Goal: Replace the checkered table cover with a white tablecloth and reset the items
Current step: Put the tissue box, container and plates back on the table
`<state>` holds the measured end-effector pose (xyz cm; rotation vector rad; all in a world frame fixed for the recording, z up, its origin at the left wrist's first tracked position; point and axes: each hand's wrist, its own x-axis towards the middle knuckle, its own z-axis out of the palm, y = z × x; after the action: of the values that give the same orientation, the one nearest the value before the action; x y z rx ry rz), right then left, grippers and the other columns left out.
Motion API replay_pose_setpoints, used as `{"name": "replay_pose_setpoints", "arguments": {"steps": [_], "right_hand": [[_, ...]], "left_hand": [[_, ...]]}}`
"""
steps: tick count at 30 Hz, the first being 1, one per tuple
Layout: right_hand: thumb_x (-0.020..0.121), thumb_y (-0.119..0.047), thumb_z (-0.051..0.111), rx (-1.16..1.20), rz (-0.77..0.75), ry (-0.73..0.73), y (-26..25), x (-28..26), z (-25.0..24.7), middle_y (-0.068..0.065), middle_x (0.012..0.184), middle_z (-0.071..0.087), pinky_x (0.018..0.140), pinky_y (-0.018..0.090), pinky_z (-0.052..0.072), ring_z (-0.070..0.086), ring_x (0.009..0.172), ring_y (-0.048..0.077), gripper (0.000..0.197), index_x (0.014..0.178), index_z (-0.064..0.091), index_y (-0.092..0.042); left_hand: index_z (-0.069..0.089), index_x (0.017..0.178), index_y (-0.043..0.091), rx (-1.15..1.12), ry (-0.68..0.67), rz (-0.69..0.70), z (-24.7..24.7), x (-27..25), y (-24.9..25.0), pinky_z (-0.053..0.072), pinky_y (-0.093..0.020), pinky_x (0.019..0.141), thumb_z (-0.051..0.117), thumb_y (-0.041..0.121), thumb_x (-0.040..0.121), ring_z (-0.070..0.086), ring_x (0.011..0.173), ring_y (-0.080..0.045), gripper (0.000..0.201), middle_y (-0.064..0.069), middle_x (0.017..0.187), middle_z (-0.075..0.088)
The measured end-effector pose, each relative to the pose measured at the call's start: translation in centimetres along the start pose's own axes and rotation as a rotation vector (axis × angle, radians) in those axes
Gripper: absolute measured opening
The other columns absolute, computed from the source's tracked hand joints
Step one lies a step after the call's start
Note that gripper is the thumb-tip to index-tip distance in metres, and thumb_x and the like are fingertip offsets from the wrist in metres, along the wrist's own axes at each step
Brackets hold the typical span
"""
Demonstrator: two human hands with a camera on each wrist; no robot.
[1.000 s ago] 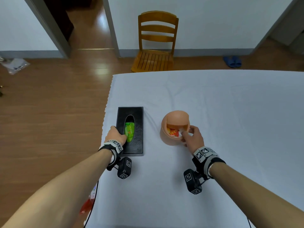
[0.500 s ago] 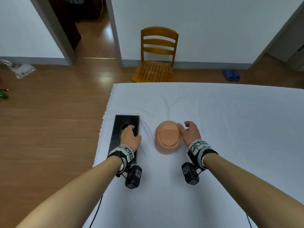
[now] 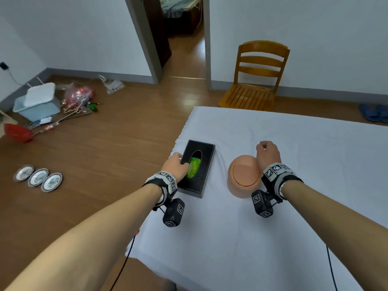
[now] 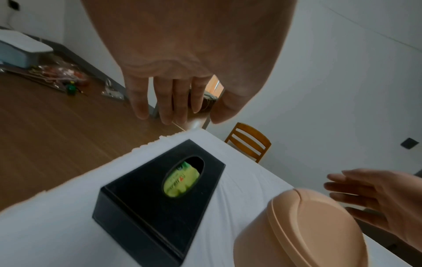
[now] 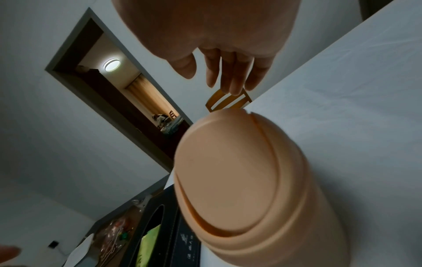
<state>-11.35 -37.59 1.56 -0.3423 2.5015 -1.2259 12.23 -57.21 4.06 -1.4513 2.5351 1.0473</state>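
Note:
A white tablecloth [image 3: 294,206] covers the table. On it, near the left edge, lies a black tissue box [image 3: 204,175] with a green pack showing in its oval slot. To its right stands a peach desktop bin [image 3: 244,177] with its swing lid closed. My left hand [image 3: 176,164] hovers over the box's left side with relaxed fingers [image 4: 178,101], holding nothing and apart from the box [image 4: 137,216]. My right hand [image 3: 267,153] is just right of and beyond the bin, empty, its fingers [image 5: 228,72] hanging loose above the bin [image 5: 239,180].
Three small plates [image 3: 37,178] lie in a row on the wood floor at left. Farther left are a blue box [image 3: 35,101], a red bowl [image 3: 17,133] and bagged clutter. A wooden chair [image 3: 256,80] stands past the table's far edge, slippers [image 3: 373,112] at right.
The bin's lid, open a second ago, has swung shut. Both hands have come off the box and the bin and lifted. The head view has turned left.

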Motion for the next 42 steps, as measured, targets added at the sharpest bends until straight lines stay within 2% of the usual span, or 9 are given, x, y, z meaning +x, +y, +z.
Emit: {"name": "replay_pose_setpoints", "arguments": {"steps": [3,6,10,15,19,24,30,38,42], "right_hand": [[0.1,-0.022,0.043,-0.03,-0.079,-0.01,-2.3,-0.4,1.3,0.013,0.142,0.049,0.109,0.04,0.036,0.042,0.133,0.03,0.038,0.134,0.053,-0.009],[0.1,-0.02,0.041,-0.081,-0.153,-0.012,-3.8,-2.5,3.2,0.01,0.141,0.047,0.108,0.036,0.032,0.034,0.137,0.026,0.036,0.133,0.052,-0.012],[0.099,-0.02,0.044,-0.219,-0.352,-0.044,-6.0,-5.5,7.0,0.009,0.138,0.052,0.109,0.039,0.033,0.04,0.131,0.027,0.035,0.132,0.054,-0.013],[0.097,-0.017,0.046,-0.349,-0.447,-0.17,-9.1,-10.9,13.8,0.011,0.136,0.052,0.108,0.039,0.035,0.041,0.129,0.028,0.037,0.132,0.054,-0.01],[0.094,-0.018,0.05,-0.482,-0.498,-0.274,-12.6,-16.2,21.5,0.01,0.135,0.053,0.107,0.042,0.039,0.041,0.131,0.028,0.039,0.132,0.055,-0.011],[0.094,-0.019,0.051,-0.605,-0.566,-0.429,-17.5,-23.0,33.7,0.012,0.136,0.052,0.107,0.039,0.037,0.043,0.128,0.029,0.037,0.129,0.056,-0.009],[0.093,-0.022,0.055,-0.668,-0.61,-0.612,-24.3,-31.5,46.7,0.014,0.135,0.05,0.107,0.034,0.032,0.04,0.13,0.031,0.037,0.128,0.057,-0.01],[0.095,-0.024,0.053,-0.751,-0.702,-0.774,-34.0,-36.1,61.1,0.01,0.134,0.05,0.105,0.035,0.036,0.041,0.13,0.028,0.035,0.128,0.057,-0.013],[0.091,-0.023,0.055,-0.646,-0.681,-0.835,-39.9,-36.7,70.7,0.013,0.125,0.059,0.098,0.035,0.045,0.053,0.117,0.032,0.028,0.116,0.063,-0.012]], "left_hand": [[0.043,0.138,0.014,0.004,0.041,-0.013,-2.6,-0.1,-1.4,0.043,-0.032,0.091,0.054,0.03,0.093,0.055,0.119,-0.026,0.049,-0.007,0.135,0.055],[0.045,0.136,0.013,0.029,0.055,-0.04,-4.3,-0.8,-3.5,0.044,-0.032,0.087,0.053,0.03,0.093,0.057,0.113,-0.026,0.046,-0.006,0.131,0.058],[0.044,0.136,0.014,0.004,0.059,-0.089,-6.3,-1.5,-7.9,0.042,-0.032,0.079,0.052,0.031,0.093,0.055,0.1,-0.024,0.046,-0.007,0.129,0.057],[0.04,0.14,0.016,-0.033,0.046,-0.143,-9.9,-2.2,-15.3,0.043,-0.032,0.075,0.05,0.032,0.094,0.054,0.096,-0.023,0.05,-0.007,0.131,0.054],[0.039,0.141,0.017,-0.078,0.063,-0.171,-14.7,-2.5,-23.2,0.044,-0.033,0.077,0.05,0.034,0.095,0.056,0.099,-0.022,0.05,-0.005,0.133,0.054],[0.04,0.141,0.017,-0.105,0.082,-0.224,-21.7,-3.9,-35.8,0.047,-0.036,0.09,0.051,0.034,0.095,0.057,0.114,-0.025,0.05,-0.003,0.137,0.053],[0.044,0.137,0.017,-0.145,0.158,-0.387,-30.7,-7.1,-50.6,0.045,-0.034,0.089,0.052,0.035,0.094,0.056,0.114,-0.026,0.047,-0.004,0.128,0.057],[0.052,0.13,0.019,-0.205,0.291,-0.583,-38.8,-7.8,-64.4,0.045,-0.035,0.095,0.055,0.035,0.093,0.057,0.115,-0.026,0.041,-0.003,0.126,0.061],[0.054,0.129,0.02,-0.218,0.324,-0.657,-43.3,-6.3,-70.1,0.044,-0.034,0.093,0.055,0.037,0.091,0.057,0.115,-0.025,0.041,-0.003,0.127,0.061]]}}
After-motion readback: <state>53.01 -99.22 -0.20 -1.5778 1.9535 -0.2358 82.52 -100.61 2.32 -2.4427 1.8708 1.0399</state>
